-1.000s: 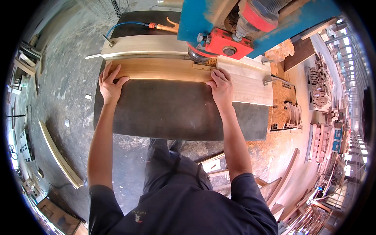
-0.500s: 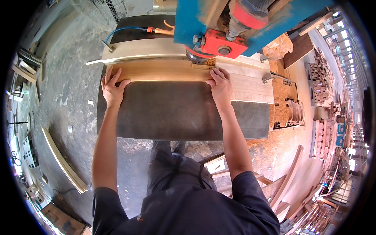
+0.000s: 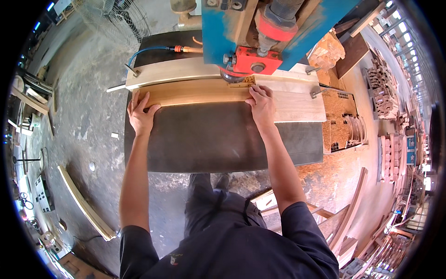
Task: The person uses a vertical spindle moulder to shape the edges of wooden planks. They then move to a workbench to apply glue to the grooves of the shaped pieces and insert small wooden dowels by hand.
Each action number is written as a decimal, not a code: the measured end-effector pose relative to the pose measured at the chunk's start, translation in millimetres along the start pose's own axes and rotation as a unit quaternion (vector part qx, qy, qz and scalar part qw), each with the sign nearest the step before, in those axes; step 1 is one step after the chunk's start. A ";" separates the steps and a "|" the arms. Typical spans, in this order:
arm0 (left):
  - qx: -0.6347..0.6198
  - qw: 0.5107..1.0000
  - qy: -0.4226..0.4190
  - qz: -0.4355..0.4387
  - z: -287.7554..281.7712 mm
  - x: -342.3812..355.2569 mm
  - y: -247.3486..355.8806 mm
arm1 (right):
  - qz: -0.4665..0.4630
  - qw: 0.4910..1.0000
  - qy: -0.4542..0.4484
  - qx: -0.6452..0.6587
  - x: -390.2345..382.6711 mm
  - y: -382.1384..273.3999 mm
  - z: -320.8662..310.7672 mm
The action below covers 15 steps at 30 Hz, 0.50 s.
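With fingers (image 3: pixel 145 98) of left hand (image 3: pixel 142 117) and right hand (image 3: pixel 262 108) gripping opposite ends of wooden board (image 3: pixel 200 95), upper centre of frame, apparently steadying it beside red machine head (image 3: pixel 257 62), next needing even, level pressure.

A near-black shirt (image 3: pixel 251 253) spans six o'clock, its short left sleeve (image 3: pixel 137 246) toward seven, its right sleeve (image 3: pixel 303 229) toward five. A small emblem (image 3: pixel 173 261) (pale with a touch of red, details unclear) sits near seven. Dark grey trousers (image 3: pixel 197 202) and a greyish shoe (image 3: pixel 223 181) show at six. Left hand (image 3: pixel 141 118) and right hand (image 3: pixel 263 107) are bare.
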<state>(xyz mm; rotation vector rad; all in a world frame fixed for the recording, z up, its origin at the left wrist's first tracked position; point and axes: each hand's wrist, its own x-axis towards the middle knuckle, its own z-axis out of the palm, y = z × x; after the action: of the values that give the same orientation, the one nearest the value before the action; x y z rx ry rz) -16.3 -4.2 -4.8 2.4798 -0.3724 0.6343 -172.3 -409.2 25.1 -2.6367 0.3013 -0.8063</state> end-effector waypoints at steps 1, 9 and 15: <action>0.000 1.000 0.001 -0.001 0.1 -0.4 0.5 | 0.002 1.000 0.000 -0.004 0.5 -1.4 -0.1; 0.007 1.000 0.005 0.011 -0.2 0.5 0.4 | 0.012 1.000 0.007 -0.007 2.0 -3.6 0.7; 0.003 1.000 0.000 0.000 -0.3 3.5 1.5 | 0.018 0.999 0.013 -0.028 2.9 -4.7 2.9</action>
<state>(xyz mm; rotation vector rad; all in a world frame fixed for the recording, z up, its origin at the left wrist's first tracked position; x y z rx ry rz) -14.0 -5.7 -2.1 2.4857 -0.3720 0.6373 -167.9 -405.0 26.2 -2.6670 0.3816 -0.8315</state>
